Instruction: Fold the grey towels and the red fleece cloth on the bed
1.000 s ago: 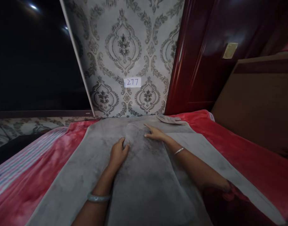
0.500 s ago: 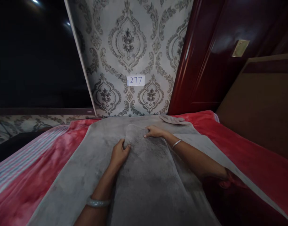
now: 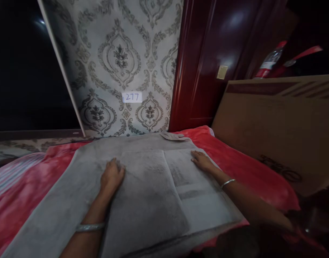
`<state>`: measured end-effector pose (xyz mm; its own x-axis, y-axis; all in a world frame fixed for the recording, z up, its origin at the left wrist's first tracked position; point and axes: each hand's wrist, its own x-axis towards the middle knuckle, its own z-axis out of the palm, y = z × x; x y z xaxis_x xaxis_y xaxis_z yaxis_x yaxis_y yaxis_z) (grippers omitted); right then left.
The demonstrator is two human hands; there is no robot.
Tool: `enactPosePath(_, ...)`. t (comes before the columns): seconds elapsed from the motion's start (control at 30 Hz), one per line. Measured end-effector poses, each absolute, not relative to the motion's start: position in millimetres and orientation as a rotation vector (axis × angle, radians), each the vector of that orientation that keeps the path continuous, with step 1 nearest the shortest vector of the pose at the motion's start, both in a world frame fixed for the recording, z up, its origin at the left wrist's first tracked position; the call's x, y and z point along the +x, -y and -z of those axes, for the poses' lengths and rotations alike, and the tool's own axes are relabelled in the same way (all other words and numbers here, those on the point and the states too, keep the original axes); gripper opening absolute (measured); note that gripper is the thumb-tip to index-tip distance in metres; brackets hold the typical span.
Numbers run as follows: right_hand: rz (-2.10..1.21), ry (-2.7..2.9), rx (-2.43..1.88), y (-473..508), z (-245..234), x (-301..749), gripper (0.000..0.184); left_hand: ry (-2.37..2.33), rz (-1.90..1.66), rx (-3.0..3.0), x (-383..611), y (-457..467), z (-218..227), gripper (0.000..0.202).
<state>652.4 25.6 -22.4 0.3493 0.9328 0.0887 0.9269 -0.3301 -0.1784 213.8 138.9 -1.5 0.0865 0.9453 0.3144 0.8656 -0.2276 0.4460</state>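
A grey plush cloth (image 3: 151, 200) lies spread over the bed, with a long panel folded over its middle and a small flap (image 3: 173, 136) at its far edge. My left hand (image 3: 112, 175) rests on the cloth beside the panel's left side, fingers slightly apart and a little blurred. On the right, my right hand (image 3: 202, 161) lies flat near the cloth's right edge, fingers stretched out. Neither hand grips the fabric. Each wrist wears a bangle.
Beneath the cloth is a red blanket (image 3: 234, 165), with striped fabric (image 3: 16, 168) at the left. A large cardboard box (image 3: 274, 125) stands on the right, a bottle (image 3: 270, 61) behind it. At the back are a dark screen (image 3: 27, 71), patterned wallpaper (image 3: 121, 118) and a dark red door (image 3: 199, 71).
My right hand has let go of the folded panel's far end and moved right onto the cloth. My left hand has come off the panel's edge. The view has turned right.
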Motion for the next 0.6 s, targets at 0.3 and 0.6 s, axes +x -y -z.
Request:
enactPosePath(0.3, -0.031, 1.601, -2.417, -30, 18, 682, 0.060, -1.158, -0.398, 2.678, 319, -91, -36, 0.054)
enactPosePath(0.6, -0.064, 1.561, -2.391, -64, 21, 706, 0.061, -1.382, -0.310, 2.848, 367, -73, 18, 0.077)
